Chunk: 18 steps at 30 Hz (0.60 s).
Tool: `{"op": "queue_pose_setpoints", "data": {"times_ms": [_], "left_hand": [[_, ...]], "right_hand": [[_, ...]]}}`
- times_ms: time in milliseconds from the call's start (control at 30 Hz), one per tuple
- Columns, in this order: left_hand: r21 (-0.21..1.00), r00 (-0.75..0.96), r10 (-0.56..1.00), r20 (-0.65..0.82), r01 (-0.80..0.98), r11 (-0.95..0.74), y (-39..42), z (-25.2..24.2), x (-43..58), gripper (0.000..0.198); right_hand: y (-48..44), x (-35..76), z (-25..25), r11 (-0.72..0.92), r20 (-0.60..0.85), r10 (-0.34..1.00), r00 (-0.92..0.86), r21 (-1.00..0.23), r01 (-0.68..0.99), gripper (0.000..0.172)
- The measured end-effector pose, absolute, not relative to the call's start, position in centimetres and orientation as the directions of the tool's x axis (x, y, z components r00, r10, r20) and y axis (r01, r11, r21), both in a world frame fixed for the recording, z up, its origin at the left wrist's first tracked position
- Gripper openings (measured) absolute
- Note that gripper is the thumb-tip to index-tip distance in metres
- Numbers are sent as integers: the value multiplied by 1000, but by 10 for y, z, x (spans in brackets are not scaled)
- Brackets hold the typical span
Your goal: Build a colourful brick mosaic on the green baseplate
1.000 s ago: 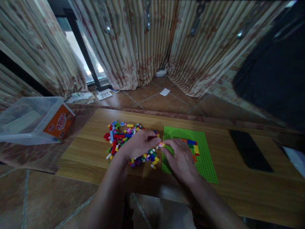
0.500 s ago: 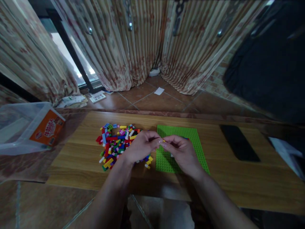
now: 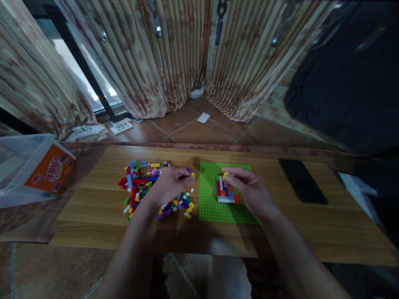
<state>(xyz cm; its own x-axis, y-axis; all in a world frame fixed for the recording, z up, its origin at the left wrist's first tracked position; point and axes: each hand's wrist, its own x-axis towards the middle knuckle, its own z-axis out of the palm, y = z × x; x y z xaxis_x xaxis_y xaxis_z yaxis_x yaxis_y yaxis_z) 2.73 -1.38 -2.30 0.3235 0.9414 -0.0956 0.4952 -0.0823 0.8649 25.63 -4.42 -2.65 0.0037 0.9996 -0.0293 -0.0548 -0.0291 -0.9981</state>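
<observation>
A pile of small coloured bricks (image 3: 140, 185) lies on the left of a wooden table (image 3: 280, 232). My left hand (image 3: 170, 185) rests on the pile's right side with its fingers curled; what they hold is hidden. To the right lies a green baseplate (image 3: 208, 207) with a small block of red, blue, white and orange bricks (image 3: 225, 193) built on it. My right hand (image 3: 249, 189) hovers over that block and pinches a small yellow brick (image 3: 225, 175) at its far edge.
A black phone (image 3: 302, 180) lies flat on the table to the right of the baseplate. A clear plastic box with an orange label (image 3: 34, 168) stands off the table's left end. Curtains (image 3: 174, 62) and tiled floor are behind; a dark object fills the upper right.
My hands were together at the baseplate's left edge, passing a small brick. They have parted: the right hand went over the built block with a yellow brick, the left went back to the pile.
</observation>
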Motion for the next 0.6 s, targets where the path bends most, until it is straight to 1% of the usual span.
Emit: {"op": "queue_pose_setpoints", "data": {"times_ms": [133,233,300,433,533,600], "left_hand": [[658,306,945,-114,736,-159,-11,-25,22,27],[548,289,951,-111,816,-185,-10,-25,23,28],[525,286,953,-102,829,-193,-10,-25,23,26],[538,242,965,-105,830,-149,-10,-27,25,17],[557,210,968,-135,824,-101,-11,-28,27,20],[561,201,971,-128,822,-96,-10,-28,29,22]], "right_hand": [[-43,288,-26,-41,-34,998,48,-988,146,24],[-47,299,-31,-33,-28,999,21,-949,313,20],[-51,301,-34,-2,-10,1000,-18,-911,413,16],[-56,295,-38,106,54,993,-106,-798,593,12],[-57,290,-38,166,124,986,-110,-696,699,10],[-57,289,-38,181,152,982,-108,-644,743,11]]}}
